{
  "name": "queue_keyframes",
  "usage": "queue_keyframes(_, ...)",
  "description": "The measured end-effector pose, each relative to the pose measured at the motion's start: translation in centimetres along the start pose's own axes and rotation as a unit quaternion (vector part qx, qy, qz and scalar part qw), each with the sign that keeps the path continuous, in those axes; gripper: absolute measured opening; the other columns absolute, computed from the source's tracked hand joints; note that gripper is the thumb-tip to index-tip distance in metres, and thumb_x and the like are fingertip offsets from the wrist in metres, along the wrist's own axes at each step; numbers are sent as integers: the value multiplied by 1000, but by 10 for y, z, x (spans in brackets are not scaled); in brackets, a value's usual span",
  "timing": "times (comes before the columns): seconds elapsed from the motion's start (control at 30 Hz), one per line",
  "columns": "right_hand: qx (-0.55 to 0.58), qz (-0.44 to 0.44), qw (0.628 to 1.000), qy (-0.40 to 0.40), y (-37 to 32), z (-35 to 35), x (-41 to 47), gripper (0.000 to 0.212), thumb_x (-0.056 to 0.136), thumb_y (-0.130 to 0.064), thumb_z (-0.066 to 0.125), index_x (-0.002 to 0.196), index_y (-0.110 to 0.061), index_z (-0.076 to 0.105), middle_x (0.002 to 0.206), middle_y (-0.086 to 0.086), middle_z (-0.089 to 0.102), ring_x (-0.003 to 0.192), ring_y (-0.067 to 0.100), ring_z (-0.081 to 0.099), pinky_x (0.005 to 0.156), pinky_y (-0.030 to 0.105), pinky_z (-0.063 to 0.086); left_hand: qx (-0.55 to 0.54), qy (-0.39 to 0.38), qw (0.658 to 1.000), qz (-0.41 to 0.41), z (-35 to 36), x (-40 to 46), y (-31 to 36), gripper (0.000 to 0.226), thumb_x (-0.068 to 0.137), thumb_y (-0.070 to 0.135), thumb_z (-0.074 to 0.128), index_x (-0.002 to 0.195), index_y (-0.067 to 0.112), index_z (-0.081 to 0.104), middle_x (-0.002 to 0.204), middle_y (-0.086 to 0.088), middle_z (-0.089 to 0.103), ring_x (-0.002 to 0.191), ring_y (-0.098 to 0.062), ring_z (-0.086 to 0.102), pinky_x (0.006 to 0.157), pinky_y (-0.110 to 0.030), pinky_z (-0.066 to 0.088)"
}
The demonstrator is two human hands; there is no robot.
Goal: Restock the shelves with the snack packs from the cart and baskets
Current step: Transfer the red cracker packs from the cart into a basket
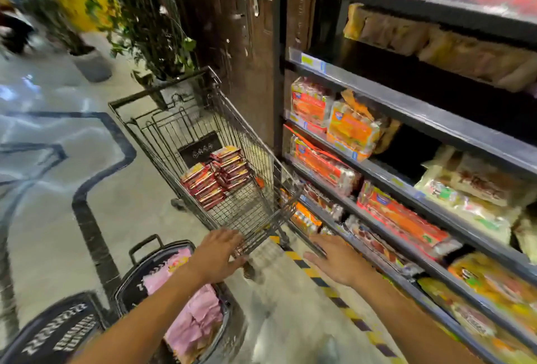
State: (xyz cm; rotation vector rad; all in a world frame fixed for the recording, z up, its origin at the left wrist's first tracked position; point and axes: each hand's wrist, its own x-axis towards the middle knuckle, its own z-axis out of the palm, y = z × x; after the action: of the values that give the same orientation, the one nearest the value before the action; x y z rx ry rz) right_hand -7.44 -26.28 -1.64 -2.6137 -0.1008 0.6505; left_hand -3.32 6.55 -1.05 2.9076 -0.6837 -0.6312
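1 cart [162, 96], 2 baskets [139, 285], 2 hands [218, 256], 2 potted plants [93, 64]
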Motion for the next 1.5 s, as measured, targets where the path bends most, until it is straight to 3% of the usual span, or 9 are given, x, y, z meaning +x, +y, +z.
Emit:
queue_keyframes(0.2, -20, -77, 994, -70, 15, -68, 74, 77, 91, -77, 32, 151, -30, 40, 156, -4, 40, 144, 20, 35, 115, 39, 34, -30, 16, 992, -119, -21, 25, 20, 131, 58, 93, -26, 157, 30, 34, 164, -2, 29, 152, -30, 21, 124, -43, 14)
queue_keyframes(0.33, -16, -116, 990, -74, 10, -92, 121, 116, 67, -101, 8, 150, -28, 45, 156, -1, 43, 144, 21, 37, 118, 39, 31, -55, 21, 984, -168, -29, 25, 28, 114, 69, 88, -15, 158, 31, 28, 167, 0, 22, 153, -30, 18, 125, -42, 12)
queue_keyframes(0.53, -54, -173, 979, -93, -16, -91, 197, 115, 68, -101, 6, 144, -28, 51, 148, -2, 51, 136, 22, 46, 114, 40, 37, -99, 22, 967, -233, -29, 45, -1, 93, 83, 79, 4, 160, 30, 22, 169, -1, 13, 156, -26, 8, 125, -41, 6)
queue_keyframes(0.73, -109, -161, 972, -131, -66, -93, 267, 102, 79, -93, 9, 149, -28, 45, 155, -2, 43, 143, 22, 36, 118, 43, 30, -124, 6, 962, -244, -32, 79, -62, 70, 101, 66, 24, 161, 29, 20, 170, 1, 8, 156, -24, 2, 125, -40, 3)
queue_keyframes(0.87, -108, -147, 975, -128, -92, -95, 313, 122, 63, -101, -1, 147, -27, 49, 153, -3, 47, 141, 19, 40, 117, 38, 32, -143, 5, 960, -240, -45, 104, -107, 84, 92, 74, 11, 161, 27, 21, 170, -2, 11, 156, -27, 7, 125, -39, 5)
queue_keyframes(1.03, -151, -130, 967, -159, -118, -98, 354, 85, 88, -80, 20, 149, -26, 45, 153, 2, 47, 141, 22, 40, 115, 40, 34, -145, -4, 962, -231, -57, 143, -157, 70, 101, 66, 24, 160, 28, 22, 169, -5, 12, 156, -30, 7, 125, -44, 6)
queue_keyframes(1.13, -162, -122, 965, -164, -129, -103, 380, 98, 80, -85, 14, 150, -24, 45, 154, 3, 46, 143, 24, 38, 116, 41, 33, -146, -3, 963, -225, -67, 168, -180, 70, 102, 64, 28, 161, 27, 21, 169, -5, 12, 156, -30, 6, 125, -46, 5)
queue_keyframes(1.33, -175, -106, 961, -187, -141, -103, 460, 77, 96, -73, 25, 150, -22, 44, 155, 5, 43, 144, 25, 37, 116, 39, 31, -168, -27, 953, -250, -70, 217, -231, 73, 100, 68, 18, 161, 27, 20, 168, -5, 16, 155, -30, 8, 125, -45, 5)
queue_keyframes(1.5, -166, -98, 962, -194, -152, -96, 543, 86, 88, -82, 22, 150, -26, 43, 155, 4, 44, 142, 26, 40, 114, 42, 36, -180, -53, 944, -272, -63, 261, -268, 95, 83, 76, -6, 161, 27, 17, 169, -6, 13, 155, -31, 7, 125, -45, 2)
